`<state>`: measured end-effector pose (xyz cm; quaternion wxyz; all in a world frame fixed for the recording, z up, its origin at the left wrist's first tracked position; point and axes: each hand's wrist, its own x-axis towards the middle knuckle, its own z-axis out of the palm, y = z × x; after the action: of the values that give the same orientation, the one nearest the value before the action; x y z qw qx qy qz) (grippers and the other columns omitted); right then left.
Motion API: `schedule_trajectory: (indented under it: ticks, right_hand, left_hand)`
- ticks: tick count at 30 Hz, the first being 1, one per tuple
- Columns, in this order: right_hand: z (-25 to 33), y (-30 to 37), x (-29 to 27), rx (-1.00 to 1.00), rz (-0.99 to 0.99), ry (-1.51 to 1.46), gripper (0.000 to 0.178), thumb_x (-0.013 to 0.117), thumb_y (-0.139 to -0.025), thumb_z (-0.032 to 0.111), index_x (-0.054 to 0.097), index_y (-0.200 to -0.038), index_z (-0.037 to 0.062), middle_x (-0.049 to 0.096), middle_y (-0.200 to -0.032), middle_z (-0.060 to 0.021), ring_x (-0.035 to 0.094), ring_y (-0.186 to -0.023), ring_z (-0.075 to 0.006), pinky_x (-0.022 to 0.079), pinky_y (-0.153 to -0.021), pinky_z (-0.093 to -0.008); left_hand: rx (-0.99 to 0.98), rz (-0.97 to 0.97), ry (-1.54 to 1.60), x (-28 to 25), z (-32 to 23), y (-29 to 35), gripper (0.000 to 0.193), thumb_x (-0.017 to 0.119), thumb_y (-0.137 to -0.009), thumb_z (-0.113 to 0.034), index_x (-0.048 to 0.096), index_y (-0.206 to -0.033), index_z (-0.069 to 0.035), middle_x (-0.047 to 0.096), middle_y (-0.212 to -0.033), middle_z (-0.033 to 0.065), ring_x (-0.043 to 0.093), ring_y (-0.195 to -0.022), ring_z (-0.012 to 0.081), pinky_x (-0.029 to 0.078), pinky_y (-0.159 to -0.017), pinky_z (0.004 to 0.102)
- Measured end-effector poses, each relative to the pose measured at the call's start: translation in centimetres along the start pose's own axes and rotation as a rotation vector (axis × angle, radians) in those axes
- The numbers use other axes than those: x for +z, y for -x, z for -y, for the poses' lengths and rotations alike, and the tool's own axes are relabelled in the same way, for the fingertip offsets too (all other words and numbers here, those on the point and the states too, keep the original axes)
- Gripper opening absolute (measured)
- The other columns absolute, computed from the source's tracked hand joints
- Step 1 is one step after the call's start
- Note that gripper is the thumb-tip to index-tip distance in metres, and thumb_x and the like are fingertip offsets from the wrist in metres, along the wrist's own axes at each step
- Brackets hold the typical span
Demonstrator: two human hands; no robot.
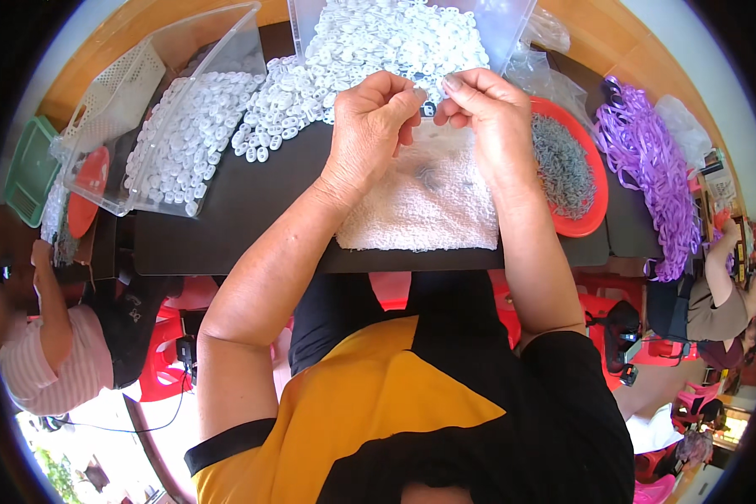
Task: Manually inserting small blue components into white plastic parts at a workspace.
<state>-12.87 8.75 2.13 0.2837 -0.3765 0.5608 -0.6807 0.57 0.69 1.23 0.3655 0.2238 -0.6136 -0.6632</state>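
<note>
Nearest the camera, a black and yellow shirt [395, 403] fills the lower part of the view, and two bare forearms rise from it toward a dark table [252, 210]. On the table's near edge a white towel [428, 210] is spread flat, with a few small grey metal bits [428, 175] lying on it.

Above the towel the two hands are brought together. The left hand [370, 118] is curled, its fingertips pinched at a small white plastic piece [428, 107] – the right hand [489, 113] meets it from the other side, thumb and forefinger closed on the same piece. The piece is held in the air between the fingertips, just above the far edge of the towel.

To the right, partly hidden by the right wrist, a red plate [592, 197] is heaped with grey metal clips [563, 168]. Further right a bundle of purple straps [651, 168] is draped over the table's end.

Beyond the hands a large heap of white plastic pieces [378, 42] spills from a clear bin [504, 25] onto the table – a second clear tub [202, 50] at the left holds more of them. At the far left a white basket [118, 92] and a green basket [29, 168] are seen. Other people sit at both sides.
</note>
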Motion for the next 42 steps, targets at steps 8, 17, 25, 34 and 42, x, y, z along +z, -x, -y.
schedule_trajectory:
  ticks: [8, 17, 25, 34, 42]
  right_hand:
    - [0.0, 0.0, 0.1, -0.008, 0.015, -0.013, 0.014, 0.063, -0.088, 0.013, 0.067, -0.092, -0.0002, 0.063, -0.074, -0.0038, 0.060, -0.066, -0.0122, 0.042, -0.062, -0.0226]
    - [0.1, 0.2, 0.3, -0.023, 0.018, 0.029, 0.012, 0.064, -0.088, 0.012, 0.067, -0.092, 0.0008, 0.064, -0.074, -0.0032, 0.060, -0.065, -0.0112, 0.043, -0.063, -0.0226]
    - [0.0, 0.4, 0.7, -0.047, 0.020, 0.031, 0.014, 0.066, -0.087, 0.015, 0.066, -0.088, 0.0011, 0.062, -0.070, -0.0022, 0.058, -0.062, -0.0095, 0.042, -0.060, -0.0218]
    - [-0.2, 0.7, 1.3, -0.076, -0.005, 0.065, 0.017, 0.068, -0.086, 0.016, 0.064, -0.084, -0.0008, 0.058, -0.064, -0.0019, 0.054, -0.058, -0.0082, 0.042, -0.054, -0.0225]
    - [-0.7, 0.9, 2.0, -0.082, -0.023, 0.032, 0.017, 0.067, -0.087, 0.015, 0.063, -0.082, -0.0014, 0.054, -0.061, -0.0006, 0.051, -0.055, -0.0082, 0.041, -0.052, -0.0226]
  left_hand:
    - [-0.014, -0.010, -0.025, 0.1, -0.1, 0.0, 0.015, 0.062, -0.089, -0.015, 0.062, -0.087, 0.000, 0.058, -0.065, 0.0003, 0.050, -0.051, 0.0044, 0.038, -0.042, 0.0194]
    - [0.000, 0.000, -0.052, 0.1, -0.1, 0.1, 0.015, 0.060, -0.089, -0.015, 0.061, -0.087, -0.001, 0.058, -0.065, 0.0005, 0.051, -0.052, 0.0045, 0.038, -0.043, 0.0191]
    - [-0.031, 0.030, -0.080, 0.2, -0.2, 0.1, 0.015, 0.060, -0.092, -0.015, 0.059, -0.089, 0.000, 0.057, -0.067, 0.0009, 0.050, -0.054, 0.0054, 0.040, -0.046, 0.0207]
    - [0.051, 0.009, -0.166, 0.1, 0.3, 0.0, 0.013, 0.060, -0.091, -0.011, 0.058, -0.088, 0.002, 0.055, -0.065, 0.0021, 0.049, -0.054, 0.0071, 0.041, -0.048, 0.0234]
    - [0.015, -0.041, -0.065, 0.3, 0.6, 0.2, 0.011, 0.059, -0.091, -0.009, 0.058, -0.087, 0.002, 0.055, -0.065, 0.0022, 0.048, -0.053, 0.0074, 0.041, -0.047, 0.0235]
